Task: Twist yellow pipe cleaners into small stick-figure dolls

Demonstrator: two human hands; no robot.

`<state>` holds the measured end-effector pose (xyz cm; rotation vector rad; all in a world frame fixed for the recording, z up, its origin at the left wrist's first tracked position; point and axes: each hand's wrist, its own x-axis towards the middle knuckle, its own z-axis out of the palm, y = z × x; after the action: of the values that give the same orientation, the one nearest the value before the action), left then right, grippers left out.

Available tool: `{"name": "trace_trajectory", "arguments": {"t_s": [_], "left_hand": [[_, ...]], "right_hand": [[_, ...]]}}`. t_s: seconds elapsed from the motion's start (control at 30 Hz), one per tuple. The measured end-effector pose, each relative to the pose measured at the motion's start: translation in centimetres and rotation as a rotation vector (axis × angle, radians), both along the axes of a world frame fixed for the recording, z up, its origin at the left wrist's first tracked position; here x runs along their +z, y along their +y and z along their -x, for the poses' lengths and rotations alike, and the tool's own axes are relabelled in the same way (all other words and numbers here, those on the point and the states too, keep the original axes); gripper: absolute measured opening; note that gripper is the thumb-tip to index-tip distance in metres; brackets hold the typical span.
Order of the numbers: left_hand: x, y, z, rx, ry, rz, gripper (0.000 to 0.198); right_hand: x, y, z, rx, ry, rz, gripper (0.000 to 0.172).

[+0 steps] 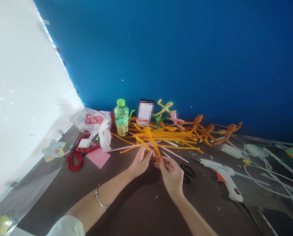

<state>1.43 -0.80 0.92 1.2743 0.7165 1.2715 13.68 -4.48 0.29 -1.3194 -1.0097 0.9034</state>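
Observation:
My left hand (pixel 141 160) and my right hand (pixel 169 173) meet above the brown tabletop (pixel 141 209). Their fingertips pinch orange pipe cleaners (pixel 152 147) together near the bent ends. Behind the hands lies a loose pile of long yellow-orange pipe cleaners (pixel 166 136), and the held ones seem to rise from it. A few pale pink pipe cleaners (pixel 172 153) run beneath my fingers. Black-handled scissors (pixel 187 173) lie just right of my right hand, not touched. A silver bangle (pixel 99 196) circles my left wrist.
A white hot glue gun (pixel 221 175) lies to the right among white cables (pixel 271 173). At the back stand a green-capped bottle (pixel 121 118) and pipe-cleaner figures (pixel 200 131) against a blue wall (pixel 175 52). A white plastic bag (pixel 92 121), red ribbon (pixel 79 157) and pink paper (pixel 98 155) lie left.

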Motion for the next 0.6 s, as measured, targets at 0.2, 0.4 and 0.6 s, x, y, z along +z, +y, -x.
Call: {"name": "trace_trajectory", "arguments": {"t_s": [0.2, 0.4, 0.6], "left_hand": [[-0.3, -0.26, 0.05, 0.108, 0.139, -0.086, 0.019], [0.42, -0.11, -0.21, 0.116, -0.046, 0.093, 0.022], [-0.07, 0.04, -0.51, -0.035, -0.148, 0.181, 0.042]], "right_hand": [[0.05, 0.08, 0.2, 0.052, 0.078, 0.025, 0.033], [0.77, -0.27, 0.58, -0.012, 0.131, -0.026, 0.027], [0.51, -0.17, 0.25, 0.016, 0.037, 0.002, 0.022]]}}
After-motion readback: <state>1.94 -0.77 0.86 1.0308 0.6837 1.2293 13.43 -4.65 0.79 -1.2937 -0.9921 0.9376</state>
